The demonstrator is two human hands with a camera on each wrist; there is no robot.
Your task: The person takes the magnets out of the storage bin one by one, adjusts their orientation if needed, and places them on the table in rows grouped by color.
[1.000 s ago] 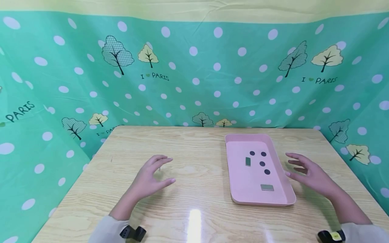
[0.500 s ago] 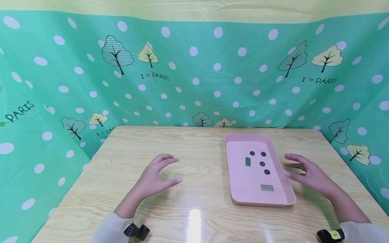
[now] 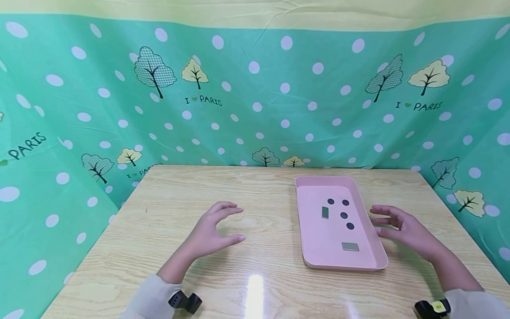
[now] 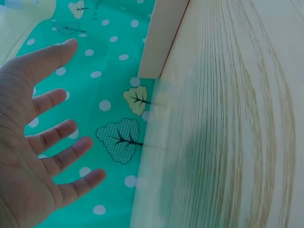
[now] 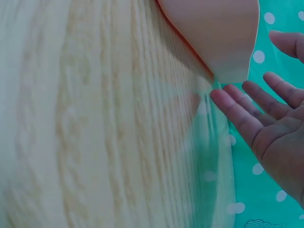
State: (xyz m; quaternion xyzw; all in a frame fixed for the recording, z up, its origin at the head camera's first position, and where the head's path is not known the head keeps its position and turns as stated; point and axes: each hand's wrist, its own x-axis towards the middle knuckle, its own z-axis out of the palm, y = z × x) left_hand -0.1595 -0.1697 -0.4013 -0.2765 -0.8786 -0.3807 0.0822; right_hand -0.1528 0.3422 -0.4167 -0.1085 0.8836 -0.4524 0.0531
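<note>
A shallow pink tray point(image 3: 318, 261) rests right of centre on the table. Inside it lie several dark round discs point(image 3: 344, 215), a green rectangular piece point(image 3: 325, 212) and a grey-green rectangular piece point(image 3: 350, 246). My left hand point(image 3: 211, 232) is held over the table left of the tray, fingers spread and nothing in them. At the tray's right wall is my right hand point(image 3: 406, 228), its fingertips overlapping the rim in the head view and its grasp bare. In the right wrist view those relaxed fingers point(image 5: 240, 114) reach toward the tray's outer wall point(image 5: 213, 33).
The wooden table point(image 3: 179, 186) reaches back to a green dotted curtain point(image 3: 239, 88) printed with trees. Black cameras are strapped at both wrists, one of them the left wrist camera point(image 3: 185, 302). A light reflection shows on the table's front part.
My left hand has moved right, toward the tray. My right hand has shifted slightly left and closer to the tray's right wall. Tray and pieces stay where they were.
</note>
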